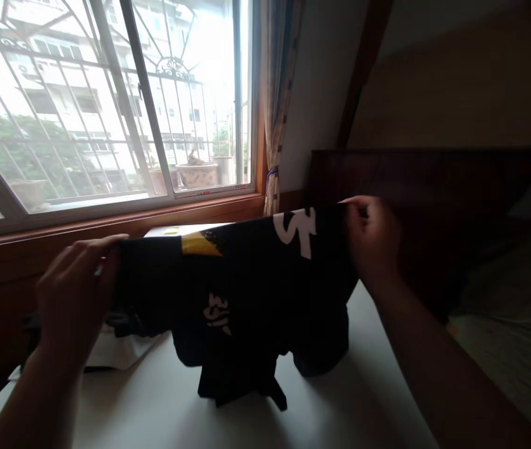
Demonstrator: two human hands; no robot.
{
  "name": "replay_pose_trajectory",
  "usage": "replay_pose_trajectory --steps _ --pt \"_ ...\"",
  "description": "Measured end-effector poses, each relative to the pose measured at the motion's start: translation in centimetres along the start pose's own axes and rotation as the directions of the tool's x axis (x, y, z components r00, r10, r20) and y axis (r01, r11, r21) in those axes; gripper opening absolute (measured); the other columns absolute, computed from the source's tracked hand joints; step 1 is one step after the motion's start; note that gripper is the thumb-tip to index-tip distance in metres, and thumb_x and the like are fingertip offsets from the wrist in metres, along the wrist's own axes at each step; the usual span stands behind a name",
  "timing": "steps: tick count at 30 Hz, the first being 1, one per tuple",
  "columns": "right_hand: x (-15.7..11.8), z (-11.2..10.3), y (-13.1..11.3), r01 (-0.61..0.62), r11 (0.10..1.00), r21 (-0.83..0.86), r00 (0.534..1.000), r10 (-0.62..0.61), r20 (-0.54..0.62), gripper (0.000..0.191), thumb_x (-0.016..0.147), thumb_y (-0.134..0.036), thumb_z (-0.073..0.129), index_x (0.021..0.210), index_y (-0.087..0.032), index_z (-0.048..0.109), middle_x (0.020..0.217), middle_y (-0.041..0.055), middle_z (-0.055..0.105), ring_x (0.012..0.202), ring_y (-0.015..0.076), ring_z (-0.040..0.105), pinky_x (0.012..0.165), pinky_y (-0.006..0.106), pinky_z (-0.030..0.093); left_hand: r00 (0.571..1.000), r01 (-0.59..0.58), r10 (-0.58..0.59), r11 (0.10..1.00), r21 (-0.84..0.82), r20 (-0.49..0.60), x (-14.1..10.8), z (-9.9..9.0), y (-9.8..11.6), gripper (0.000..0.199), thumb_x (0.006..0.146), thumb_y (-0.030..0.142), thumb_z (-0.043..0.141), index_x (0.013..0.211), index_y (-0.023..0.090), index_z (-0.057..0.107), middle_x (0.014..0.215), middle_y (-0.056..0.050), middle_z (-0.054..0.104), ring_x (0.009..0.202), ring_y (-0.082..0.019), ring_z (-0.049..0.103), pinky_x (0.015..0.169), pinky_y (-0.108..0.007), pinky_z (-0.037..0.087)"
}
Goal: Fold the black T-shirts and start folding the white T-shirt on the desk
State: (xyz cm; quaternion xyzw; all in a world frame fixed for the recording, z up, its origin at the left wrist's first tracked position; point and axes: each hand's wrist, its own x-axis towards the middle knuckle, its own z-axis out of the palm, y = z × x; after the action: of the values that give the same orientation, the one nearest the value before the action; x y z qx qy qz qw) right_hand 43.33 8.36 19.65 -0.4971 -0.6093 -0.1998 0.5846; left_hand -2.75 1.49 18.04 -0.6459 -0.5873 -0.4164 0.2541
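A black garment (pixel 256 268) with white lettering and a yellow patch hangs stretched between my two hands; its exact kind does not show. My left hand (pixel 80 287) grips the upper left corner, fingers closed on the cloth. At the upper right corner, my right hand (pixel 372 240) pinches the fabric between thumb and fingers. The top edge is pulled fairly straight and rises a little toward the right. Below, the loose cloth droops in uneven folds over a white table (pixel 143 405). Whether its lowest parts touch the tabletop is hard to tell.
Dark and white items (pixel 115 349) lie on the table's left side, partly behind the garment. Beyond the table is a barred window (pixel 106 112) with a wooden sill, a tied curtain (pixel 277 125) beside it. A dark wooden headboard (pixel 415 181) and pale bedding (pixel 518 312) are at right.
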Motion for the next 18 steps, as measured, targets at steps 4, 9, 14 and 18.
replay_pose_trajectory --steps 4,9,14,18 --pt "-5.3 4.2 2.6 0.001 1.0 -0.025 0.878 0.011 0.479 0.025 0.094 -0.025 0.048 0.113 -0.02 0.063 0.114 0.0133 0.067 0.106 0.0279 0.065 0.094 0.041 0.051 0.969 -0.108 0.104 0.994 0.005 0.225 -2.2 5.9 -0.2 0.033 0.099 0.029 0.043 0.121 0.02 0.065 0.114 -0.007 0.069 0.105 -0.027 0.061 0.096 -0.042 0.05" --pt "-13.1 4.2 2.8 -0.03 0.997 0.069 0.52 -0.044 0.853 0.031 0.095 -0.033 0.053 0.123 -0.023 0.062 0.125 0.0084 0.064 0.107 0.0235 0.064 0.094 0.038 0.052 0.831 -0.129 0.195 0.979 -0.16 0.522 -8.8 9.9 0.8 0.038 0.098 0.031 0.05 0.135 0.027 0.057 0.128 -0.008 0.064 0.114 -0.027 0.06 0.091 -0.039 0.054" --pt "-17.1 1.5 1.9 0.039 0.989 0.141 0.191 -0.145 0.971 0.032 0.085 -0.038 0.07 0.115 -0.027 0.07 0.127 0.0035 0.064 0.104 0.023 0.065 0.087 0.033 0.053 0.519 -0.157 0.383 0.921 -0.355 0.764 -14.6 9.3 5.2 0.044 0.088 0.032 0.068 0.131 0.032 0.061 0.127 -0.006 0.066 0.11 -0.026 0.063 0.091 -0.036 0.056" --pt "-18.8 1.7 1.5 0.311 0.95 0.042 0.242 -0.122 0.963 0.014 0.084 -0.014 0.062 0.092 -0.021 0.071 0.105 0.0055 0.069 0.098 0.0247 0.065 0.083 0.036 0.051 0.395 -0.286 0.39 0.913 -0.292 0.832 -16.7 9.4 7.6 0.04 0.086 0.014 0.063 0.125 0.024 0.067 0.125 -0.012 0.067 0.109 -0.031 0.063 0.089 -0.042 0.056"
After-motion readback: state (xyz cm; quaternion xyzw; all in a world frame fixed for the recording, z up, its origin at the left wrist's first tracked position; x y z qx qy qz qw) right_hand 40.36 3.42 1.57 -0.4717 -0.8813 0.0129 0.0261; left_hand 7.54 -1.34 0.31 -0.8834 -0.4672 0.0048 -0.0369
